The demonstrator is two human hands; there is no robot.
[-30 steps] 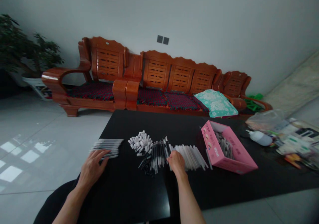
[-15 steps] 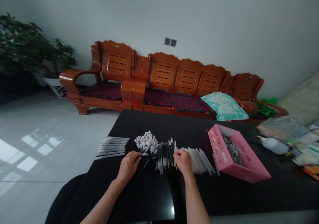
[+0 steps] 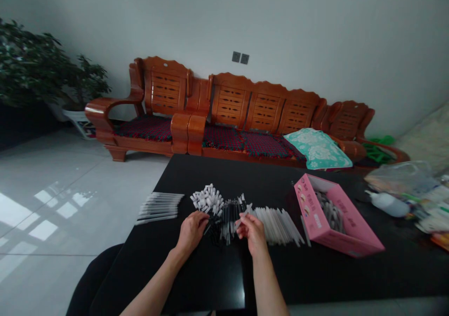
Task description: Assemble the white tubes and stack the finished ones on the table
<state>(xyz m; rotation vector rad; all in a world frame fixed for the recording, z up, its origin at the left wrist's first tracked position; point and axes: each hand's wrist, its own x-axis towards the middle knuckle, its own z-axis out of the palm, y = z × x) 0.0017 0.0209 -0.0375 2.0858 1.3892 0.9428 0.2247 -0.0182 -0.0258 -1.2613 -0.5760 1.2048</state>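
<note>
My right hand [image 3: 253, 231] pinches a slim whitish pen barrel [image 3: 244, 215], tilted up above a row of dark pen refills [image 3: 228, 220]. Fingertips together, my left hand [image 3: 192, 231] is at the edge of a small heap of black pieces [image 3: 214, 234]; what it pinches is too small and dark to make out. Just beyond it lies a pile of short white caps [image 3: 206, 198]. To the right of the refills, translucent pen barrels [image 3: 278, 226] lie side by side. Several assembled-looking white pens [image 3: 159, 207] form a row at the table's left edge.
A pink box [image 3: 317, 222] holding greyish pieces stands on the black table [image 3: 196, 278], right of the barrels. Farther right are a white bottle [image 3: 389, 204] and a clear plastic bag [image 3: 403, 178]. A wooden sofa [image 3: 228, 103] runs behind the table.
My left hand has shifted slightly right, closer to the black pieces. The right hand has lifted the barrel from upright to a slant and moved it a little left.
</note>
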